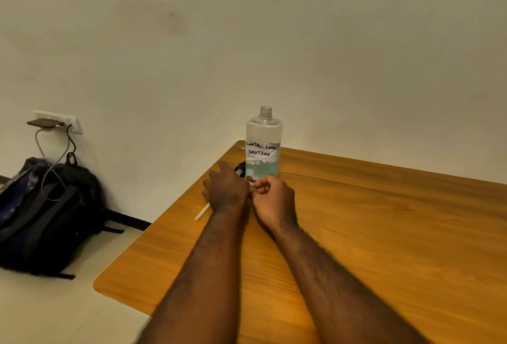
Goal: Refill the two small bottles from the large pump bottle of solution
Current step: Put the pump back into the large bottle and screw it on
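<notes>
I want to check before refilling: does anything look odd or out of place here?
The large bottle stands with its neck open; the pump lies on the table under the left hand.

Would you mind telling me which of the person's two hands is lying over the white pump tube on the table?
The left hand, knuckles up at the table's left edge, covers the white tube. The right hand is curled in front of the large bottle, clear of it.

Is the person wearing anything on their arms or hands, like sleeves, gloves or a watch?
No. Both forearms are bare as far as the picture shows, with no sleeves. The left hand and right hand have no gloves, and no watch, ring or band shows. The arms look hairy.
</notes>
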